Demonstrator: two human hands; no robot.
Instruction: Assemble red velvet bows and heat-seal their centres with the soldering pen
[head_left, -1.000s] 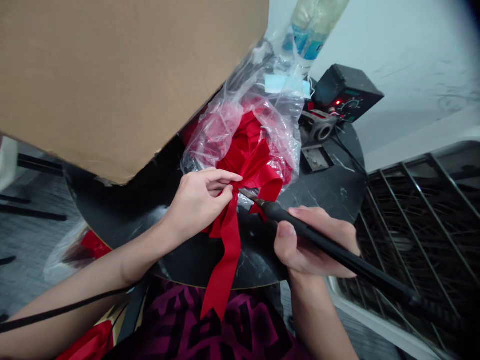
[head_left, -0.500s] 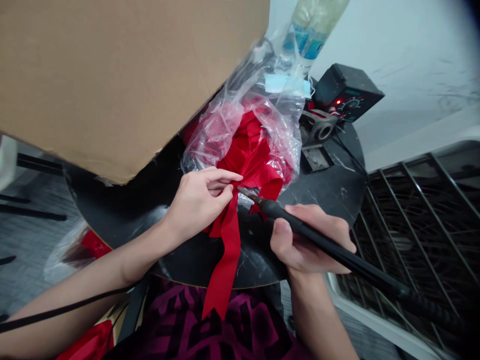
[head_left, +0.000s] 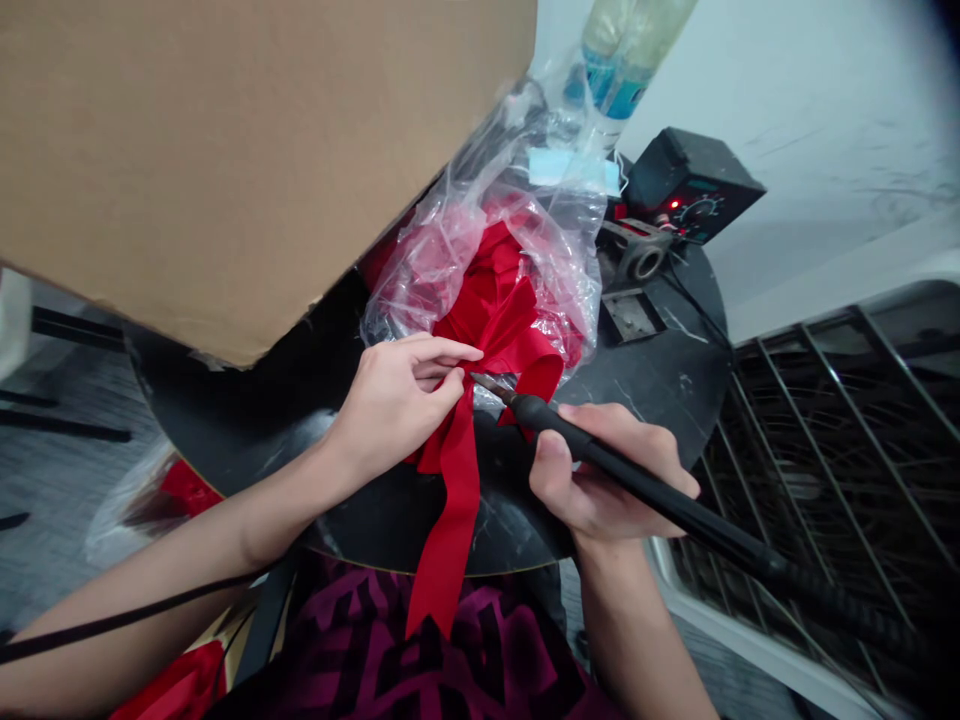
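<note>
My left hand (head_left: pixel 397 395) pinches a red ribbon (head_left: pixel 459 480) at its gathered middle; one tail with a notched end hangs over the front table edge. In my right hand (head_left: pixel 611 470) is a black soldering iron (head_left: pixel 637 480), gripped like a pen. Its metal tip meets the ribbon right beside my left fingertips; whether it presses into the fabric I cannot tell. Behind, a clear plastic bag (head_left: pixel 427 260) holds more red ribbon (head_left: pixel 499 265), and a loop of ribbon curls to the right.
A large cardboard box (head_left: pixel 247 160) covers the back left of the round black table (head_left: pixel 232 430). At the back right stand a soldering station (head_left: pixel 690 190) with a red light, an iron holder (head_left: pixel 637 250) and bottles (head_left: pixel 622 75). A barred fan housing (head_left: pixel 832 450) is at the right.
My right hand and the soldering iron have shifted very slightly left. My left hand keeps its pinch on the ribbon in nearly the same place.
</note>
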